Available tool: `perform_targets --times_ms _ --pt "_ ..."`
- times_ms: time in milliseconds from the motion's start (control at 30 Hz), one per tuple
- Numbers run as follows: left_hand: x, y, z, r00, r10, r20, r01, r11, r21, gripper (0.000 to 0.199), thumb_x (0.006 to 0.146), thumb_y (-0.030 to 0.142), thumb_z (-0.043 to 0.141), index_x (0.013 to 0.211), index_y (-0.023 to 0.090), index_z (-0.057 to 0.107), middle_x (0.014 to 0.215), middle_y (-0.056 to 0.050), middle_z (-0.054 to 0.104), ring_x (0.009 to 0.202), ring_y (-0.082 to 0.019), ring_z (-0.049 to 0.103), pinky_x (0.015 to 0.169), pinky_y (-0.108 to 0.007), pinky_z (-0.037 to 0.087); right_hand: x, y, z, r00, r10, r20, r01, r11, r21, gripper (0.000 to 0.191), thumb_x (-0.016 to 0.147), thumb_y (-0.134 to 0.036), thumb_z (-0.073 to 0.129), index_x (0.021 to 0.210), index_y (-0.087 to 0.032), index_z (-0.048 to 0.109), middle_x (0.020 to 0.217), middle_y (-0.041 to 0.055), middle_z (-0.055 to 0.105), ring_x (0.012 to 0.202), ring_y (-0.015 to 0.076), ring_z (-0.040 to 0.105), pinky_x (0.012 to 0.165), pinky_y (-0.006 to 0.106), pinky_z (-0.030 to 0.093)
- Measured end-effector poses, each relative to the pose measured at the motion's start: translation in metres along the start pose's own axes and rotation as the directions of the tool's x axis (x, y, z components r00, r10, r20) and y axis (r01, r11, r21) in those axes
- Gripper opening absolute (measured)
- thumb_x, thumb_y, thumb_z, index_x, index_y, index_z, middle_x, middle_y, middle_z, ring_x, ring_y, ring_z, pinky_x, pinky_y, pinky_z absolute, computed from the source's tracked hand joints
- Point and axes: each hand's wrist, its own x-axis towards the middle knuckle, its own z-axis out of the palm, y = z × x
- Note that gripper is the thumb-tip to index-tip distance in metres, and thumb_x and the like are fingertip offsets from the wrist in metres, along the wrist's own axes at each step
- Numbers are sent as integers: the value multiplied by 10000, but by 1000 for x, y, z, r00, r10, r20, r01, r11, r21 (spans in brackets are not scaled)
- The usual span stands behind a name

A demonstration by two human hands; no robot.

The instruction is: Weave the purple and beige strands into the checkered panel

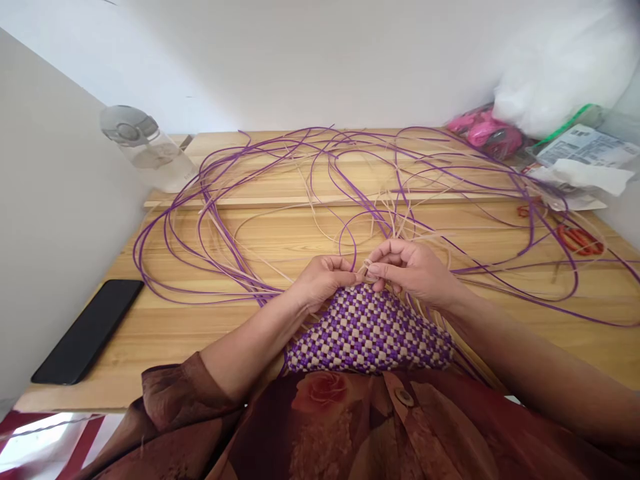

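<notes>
A woven piece (367,327) in a purple and beige checked pattern lies against my front at the table's near edge. At its top corner my left hand (325,277) is closed, thumb and fingers pinched on the weave's edge and a beige strip. Just beside it, my right hand (407,270) pinches a small loop of beige strip (367,264) between thumb and forefinger. Long purple strips (215,220) and beige strips fan out from the weave in wide curves. The fingertips partly hide where the strips cross.
On the wooden table (190,327) a black phone (87,331) lies at the left. A clear bottle with a grey lid (147,147) stands at the back left. Orange-handled scissors (580,239) lie at the right, below plastic bags (565,80), pink items (485,130) and papers (587,147).
</notes>
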Motion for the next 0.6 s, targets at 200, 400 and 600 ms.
perform_targets --times_ms 200,400,600 --pt "3 -4 -1 999 34 21 -34 999 0 284 572 336 802 681 155 611 517 45 528 421 -55 359 454 -240 182 5 5 -10 987 138 76 -138 990 -4 422 773 -298 688 1135 -111 580 669 43 670 566 107 605 434 171 392" --pt "5 -6 -2 997 73 36 -73 997 2 272 577 307 801 679 143 610 554 33 558 468 -59 400 489 -231 230 8 -2 -5 993 66 94 -56 993 -106 366 783 -245 651 1120 -106 612 628 13 641 542 93 570 494 189 422" --pt "6 -6 -2 997 77 17 -77 997 18 259 559 298 789 653 154 595 523 50 526 453 -56 375 486 -229 229 9 -10 4 997 -55 52 71 914 -400 243 824 -289 595 1016 -153 656 713 33 674 618 128 607 581 238 458"
